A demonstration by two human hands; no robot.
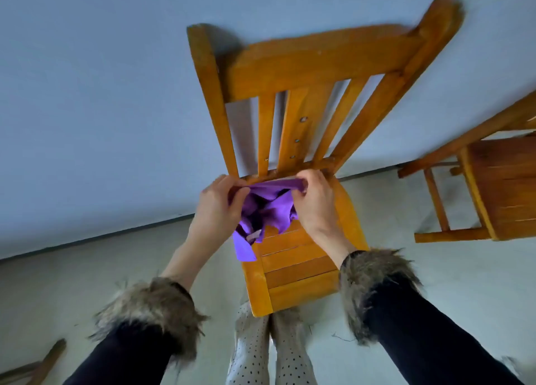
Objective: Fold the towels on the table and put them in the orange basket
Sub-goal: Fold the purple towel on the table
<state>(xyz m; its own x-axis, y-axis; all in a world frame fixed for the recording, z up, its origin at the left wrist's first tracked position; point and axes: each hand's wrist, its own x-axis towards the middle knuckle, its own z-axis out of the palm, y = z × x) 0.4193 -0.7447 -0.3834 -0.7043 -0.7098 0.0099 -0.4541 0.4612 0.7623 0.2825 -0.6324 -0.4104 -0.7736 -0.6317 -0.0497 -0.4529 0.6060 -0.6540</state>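
Observation:
A crumpled purple towel (265, 210) hangs above the back of a wooden chair seat (293, 265). My left hand (216, 207) grips its upper left edge, and my right hand (314, 202) grips the upper right edge, with the top hem stretched between them. The rest of the towel droops in folds, one corner dangling past the seat's left side. No orange basket and no table are in view.
The slatted back of the wooden chair (313, 74) rises against a pale wall right behind my hands. A second wooden chair (493, 187) stands at the right. A wooden piece (43, 361) shows at the bottom left. My feet are on the grey floor under the seat's front edge.

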